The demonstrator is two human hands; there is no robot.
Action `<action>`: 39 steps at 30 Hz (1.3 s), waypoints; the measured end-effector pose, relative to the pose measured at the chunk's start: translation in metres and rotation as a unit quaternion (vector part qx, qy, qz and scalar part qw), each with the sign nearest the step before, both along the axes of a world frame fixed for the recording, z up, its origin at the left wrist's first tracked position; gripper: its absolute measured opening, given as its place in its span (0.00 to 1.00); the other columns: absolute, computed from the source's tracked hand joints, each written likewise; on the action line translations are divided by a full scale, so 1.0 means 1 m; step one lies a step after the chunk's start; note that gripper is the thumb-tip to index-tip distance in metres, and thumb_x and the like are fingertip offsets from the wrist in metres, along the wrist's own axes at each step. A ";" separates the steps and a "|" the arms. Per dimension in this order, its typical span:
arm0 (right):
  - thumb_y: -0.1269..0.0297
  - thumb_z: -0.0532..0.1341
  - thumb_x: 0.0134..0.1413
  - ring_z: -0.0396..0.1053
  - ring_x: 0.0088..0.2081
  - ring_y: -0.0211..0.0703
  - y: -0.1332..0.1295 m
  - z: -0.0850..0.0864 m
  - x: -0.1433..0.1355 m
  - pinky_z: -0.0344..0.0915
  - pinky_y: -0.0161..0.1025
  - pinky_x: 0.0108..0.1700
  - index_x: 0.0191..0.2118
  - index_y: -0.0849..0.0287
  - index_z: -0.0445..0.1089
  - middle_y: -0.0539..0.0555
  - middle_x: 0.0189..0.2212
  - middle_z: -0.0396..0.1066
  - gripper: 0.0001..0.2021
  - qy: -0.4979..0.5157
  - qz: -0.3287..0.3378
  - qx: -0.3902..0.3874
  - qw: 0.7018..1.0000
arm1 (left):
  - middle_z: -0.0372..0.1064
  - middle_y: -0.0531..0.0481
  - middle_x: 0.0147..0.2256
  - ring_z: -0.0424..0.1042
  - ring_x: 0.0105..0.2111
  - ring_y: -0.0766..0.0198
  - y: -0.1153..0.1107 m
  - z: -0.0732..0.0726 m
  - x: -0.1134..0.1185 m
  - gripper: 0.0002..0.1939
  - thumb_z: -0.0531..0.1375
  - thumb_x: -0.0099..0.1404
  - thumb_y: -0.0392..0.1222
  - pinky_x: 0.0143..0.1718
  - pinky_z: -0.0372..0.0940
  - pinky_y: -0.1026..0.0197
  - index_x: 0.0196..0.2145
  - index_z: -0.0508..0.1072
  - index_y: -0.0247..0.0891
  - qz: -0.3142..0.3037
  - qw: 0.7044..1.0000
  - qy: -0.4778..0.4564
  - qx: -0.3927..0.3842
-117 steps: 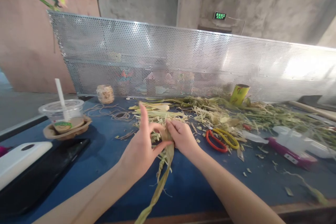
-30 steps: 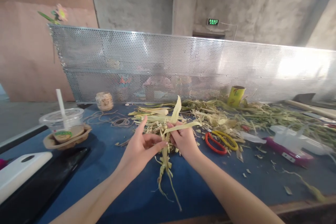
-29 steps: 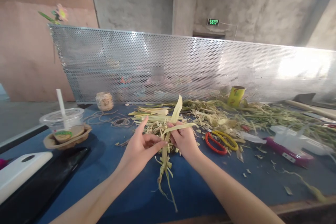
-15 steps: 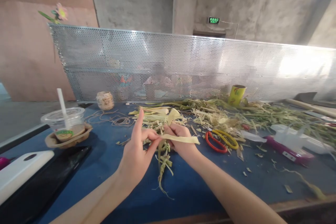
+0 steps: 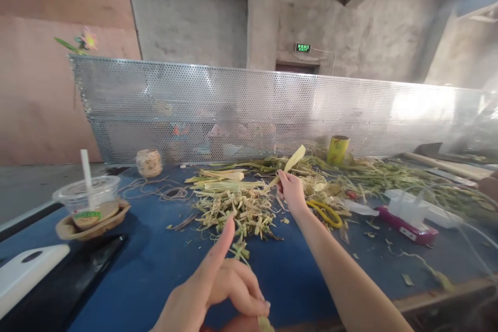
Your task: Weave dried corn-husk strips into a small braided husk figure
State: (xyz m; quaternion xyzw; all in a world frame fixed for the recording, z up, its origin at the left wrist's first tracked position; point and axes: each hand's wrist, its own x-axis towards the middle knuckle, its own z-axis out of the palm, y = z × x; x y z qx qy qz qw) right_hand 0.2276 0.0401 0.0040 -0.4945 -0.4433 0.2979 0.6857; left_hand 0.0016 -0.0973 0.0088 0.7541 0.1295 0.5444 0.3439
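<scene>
My right hand (image 5: pixel 291 192) pinches a pale green strip of husk (image 5: pixel 295 157) that points up and to the right, above the far side of the pile. Low in the view, near the table's front edge, my left hand (image 5: pixel 229 285) has its index finger stretched out, while its other fingers are closed on a second husk piece (image 5: pixel 265 324), of which only a bit shows at the bottom edge. Between and beyond the hands lies a heap of dry plant scraps (image 5: pixel 237 210), with flat pale husks (image 5: pixel 225 185) behind it.
At the left are a lidded cup (image 5: pixel 89 207), a white device (image 5: pixel 35 270) and a twine jar (image 5: pixel 149 163). Yellow-handled scissors (image 5: pixel 324 212), a purple box (image 5: pixel 408 225) and a yellow-green can (image 5: pixel 337 149) are on the right. A perforated metal screen (image 5: pixel 241 114) stands behind.
The hands have come apart. My right hand has moved away to the upper right with a husk strip; my left has dropped toward the front edge. The view has tilted up slightly.
</scene>
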 end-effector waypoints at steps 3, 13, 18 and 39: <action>0.45 0.58 0.42 0.46 0.09 0.28 -0.003 0.005 0.003 0.41 0.29 0.11 0.17 0.55 0.49 0.41 0.08 0.49 0.22 -0.002 0.035 -0.004 0.999 | 0.69 0.56 0.21 0.72 0.26 0.62 0.013 0.015 -0.009 0.42 0.63 0.58 0.40 0.32 0.69 0.59 0.63 0.45 0.52 -0.014 0.989 0.015 -0.148; 0.54 0.65 0.41 0.65 0.22 0.34 -0.041 0.018 -0.034 0.63 0.33 0.26 0.22 0.64 0.71 0.53 0.23 0.70 0.15 -0.123 0.382 -0.039 0.915 | 0.70 0.49 0.25 0.69 0.23 0.67 0.098 0.008 0.003 0.43 0.64 0.55 0.34 0.25 0.63 0.64 0.60 0.44 0.23 0.057 0.885 -0.032 -0.461; 0.55 0.65 0.42 0.66 0.23 0.34 -0.034 0.011 -0.035 0.64 0.33 0.29 0.26 0.63 0.73 0.50 0.22 0.70 0.14 -0.072 0.386 -0.074 0.917 | 0.70 0.55 0.21 0.66 0.19 0.68 0.097 0.005 0.029 0.53 0.67 0.51 0.37 0.24 0.61 0.64 0.63 0.36 0.29 0.043 0.914 0.030 -0.403; 0.68 0.63 0.30 0.61 0.14 0.33 -0.020 0.025 -0.012 0.57 0.30 0.17 0.12 0.59 0.56 0.49 0.09 0.63 0.12 0.201 0.097 0.012 0.975 | 0.65 0.43 0.48 0.69 0.43 0.57 0.331 0.028 0.027 0.17 0.56 0.64 0.42 0.42 0.66 0.49 0.50 0.65 0.36 0.188 0.829 0.526 0.001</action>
